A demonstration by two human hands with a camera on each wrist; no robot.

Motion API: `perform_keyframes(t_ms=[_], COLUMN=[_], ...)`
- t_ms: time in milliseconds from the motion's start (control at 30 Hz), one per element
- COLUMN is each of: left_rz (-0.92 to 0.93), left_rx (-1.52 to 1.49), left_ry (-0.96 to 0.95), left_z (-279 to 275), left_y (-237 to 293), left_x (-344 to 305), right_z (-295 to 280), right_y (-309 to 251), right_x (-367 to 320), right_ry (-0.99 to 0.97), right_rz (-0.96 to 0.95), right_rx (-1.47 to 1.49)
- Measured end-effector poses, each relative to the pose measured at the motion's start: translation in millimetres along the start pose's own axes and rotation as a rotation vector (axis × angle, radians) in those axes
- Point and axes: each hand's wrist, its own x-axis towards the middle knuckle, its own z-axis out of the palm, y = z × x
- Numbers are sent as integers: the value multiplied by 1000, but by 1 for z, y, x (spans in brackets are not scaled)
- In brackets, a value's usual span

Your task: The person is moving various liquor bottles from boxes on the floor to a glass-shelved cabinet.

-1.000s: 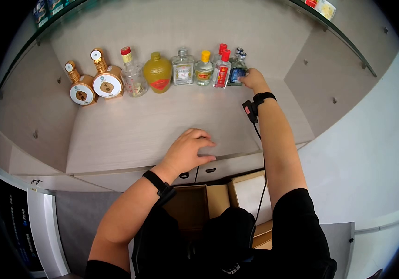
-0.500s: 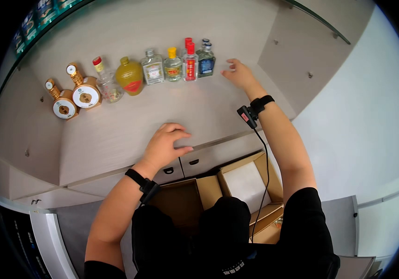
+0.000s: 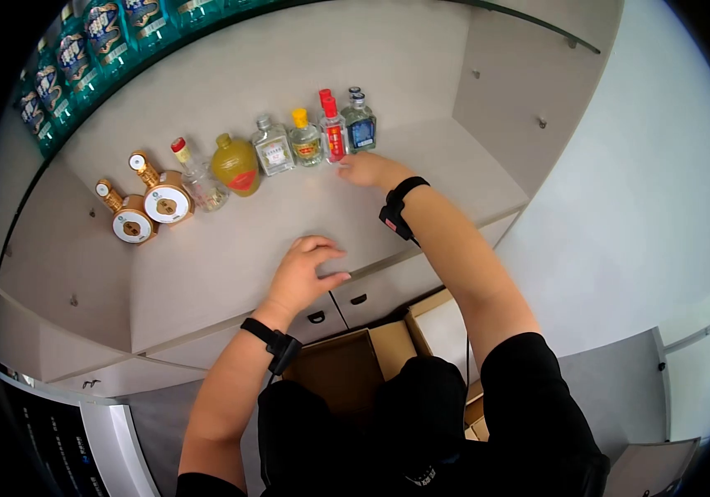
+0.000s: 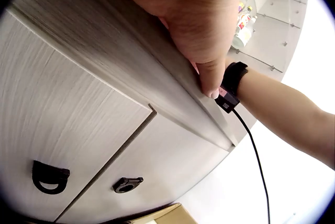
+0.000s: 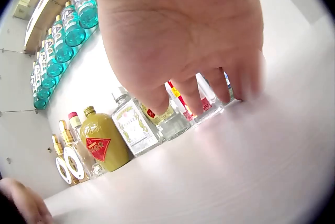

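Observation:
A row of bottles stands along the shelf. In the head view my right hand [image 3: 371, 171] is just before the red-capped bottle [image 3: 335, 139] and the blue-labelled bottle [image 3: 362, 132], and holds nothing. Its fingers reach down in front of the bottles in the right wrist view; whether they touch glass I cannot tell. Left of these stand a yellow-capped bottle [image 3: 307, 147], a clear square bottle [image 3: 274, 153], an olive jug [image 3: 236, 166], a clear red-topped bottle [image 3: 206, 187] and two round gold bottles. My left hand [image 3: 299, 273], loosely bent and empty, is at the shelf's front edge.
A glass shelf with teal bottles [image 3: 103, 37] is at the upper left. Below the front edge are drawers with black pulls [image 3: 316, 317] and open cardboard boxes [image 3: 334, 373]. A black cable [image 4: 256, 156] hangs from the right wrist.
My right hand has let go of the blue-labelled bottle, drawn back to the right, then come left to the front of the row. The left hand stays near the shelf edge.

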Motion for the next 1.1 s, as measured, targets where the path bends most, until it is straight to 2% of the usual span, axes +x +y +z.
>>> perform_keyframes(t_ms=[67,200,300,367,500,700,733,867,900,967,1100], left_rz=[-1,-6,-14,-20,-18,-36,-55,-22,-30,-25,15], left_rx=[13,7,5,2,-10,-29,-33,-61,-60,-46,-43], left_ry=[1,-10,-11,-16,-17,-21,-30,-42,-32,-22,-28], left_z=[-1,0,-1,-1,-1,-4,-3,1,0,0,3], left_y=[-1,-2,-2,-2,-3,-1,0,-5,-4,-8,-1], left_x=[0,0,1,0,0,2,1,1,1,1,0], right_z=[3,1,2,4,-1,5,4,-8,-16,-27,-22], right_y=[-7,-4,1,3,9,19,21,16,15,7,20], right_x=[7,21,23,22,30,34,27,-33,-58,-118,-238], right_ry=[22,-21,71,156,88,122,142,194,182,204,214], right_rz=[139,129,111,164,95,82,26,-47,-5,-122,-64], right_rx=[-69,-207,-179,-124,-190,-161,-166,-97,-99,-42,16])
